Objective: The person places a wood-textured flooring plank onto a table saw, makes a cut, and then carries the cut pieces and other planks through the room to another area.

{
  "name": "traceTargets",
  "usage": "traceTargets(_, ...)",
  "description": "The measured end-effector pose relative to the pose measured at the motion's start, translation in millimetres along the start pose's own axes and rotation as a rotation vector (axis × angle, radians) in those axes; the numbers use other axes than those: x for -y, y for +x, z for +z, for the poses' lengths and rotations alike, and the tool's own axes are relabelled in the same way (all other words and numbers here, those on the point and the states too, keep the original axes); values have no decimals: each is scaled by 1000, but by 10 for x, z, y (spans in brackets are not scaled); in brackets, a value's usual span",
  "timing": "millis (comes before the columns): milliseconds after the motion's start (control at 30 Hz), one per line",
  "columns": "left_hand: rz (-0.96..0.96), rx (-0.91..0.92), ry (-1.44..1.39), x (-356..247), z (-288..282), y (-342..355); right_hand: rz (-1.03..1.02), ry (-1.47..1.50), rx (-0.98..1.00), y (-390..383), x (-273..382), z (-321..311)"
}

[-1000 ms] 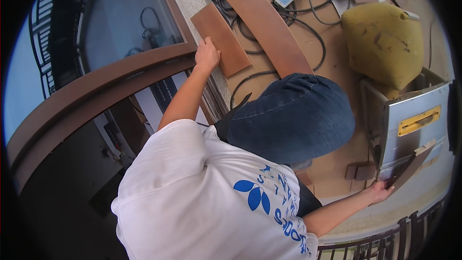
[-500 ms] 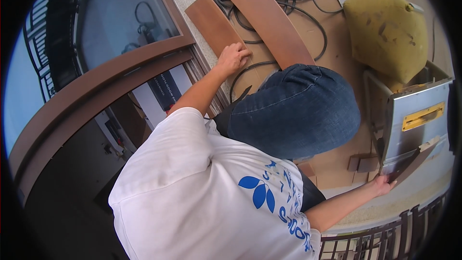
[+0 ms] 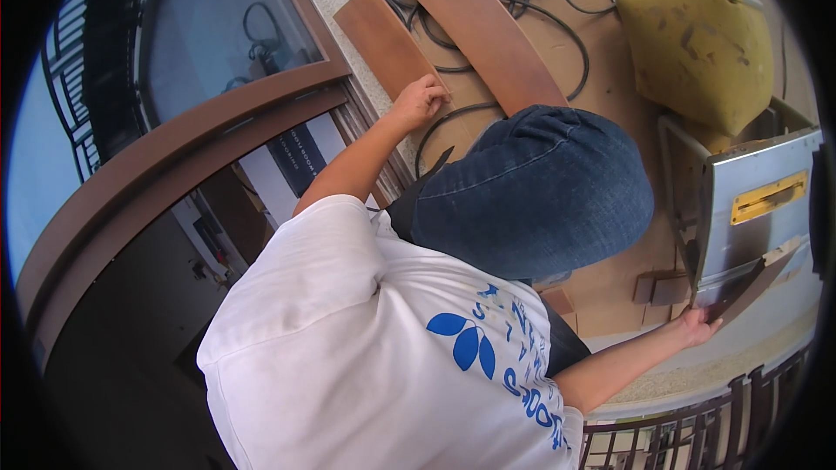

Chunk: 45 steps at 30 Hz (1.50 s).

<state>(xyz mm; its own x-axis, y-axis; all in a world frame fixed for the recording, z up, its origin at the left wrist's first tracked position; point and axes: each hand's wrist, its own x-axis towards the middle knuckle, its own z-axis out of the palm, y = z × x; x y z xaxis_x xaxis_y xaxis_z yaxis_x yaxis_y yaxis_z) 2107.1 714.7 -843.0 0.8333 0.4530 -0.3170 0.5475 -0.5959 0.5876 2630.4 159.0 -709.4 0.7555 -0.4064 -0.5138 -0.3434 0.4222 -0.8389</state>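
Left hand (image 3: 418, 103) curled, grip unclear, at the short plank (image 3: 386, 42) stretching toward eleven o'clock; right hand (image 3: 697, 327) clutched another board (image 3: 758, 290).

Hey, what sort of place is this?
Probably a balcony or terrace used as a makeshift woodworking spot: there's a dark railing along one edge, brown boards lying about, and what looks like a table saw.
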Motion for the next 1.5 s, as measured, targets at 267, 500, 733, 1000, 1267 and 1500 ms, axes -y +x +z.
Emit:
traceTargets(267, -208, -40, 63, -147, -190, 10, -30, -26, 25, 112, -27, -126)
traceTargets(500, -44, -47, -82, -713, -311, 407, -75, 326, 29, 45, 160, -379)
traceTargets(733, 309, -127, -806, -3040, -1505, 1681, -318, 412, 79, -1184, 522, 659)
traceTargets(1000, 266, 708, -1736, -5012, -840, 2329, -412, 401, 566, -2330, 448, 1944)
traceTargets(1267, 114, 470, -1795, -4940, -1140, 3117, -463, 393, 263, -1176, 1175, 1040)
traceTargets(1500, -133, 336, -1502, -5399, -422, 4416, -152, 377, -58, 194, 924, 1368)
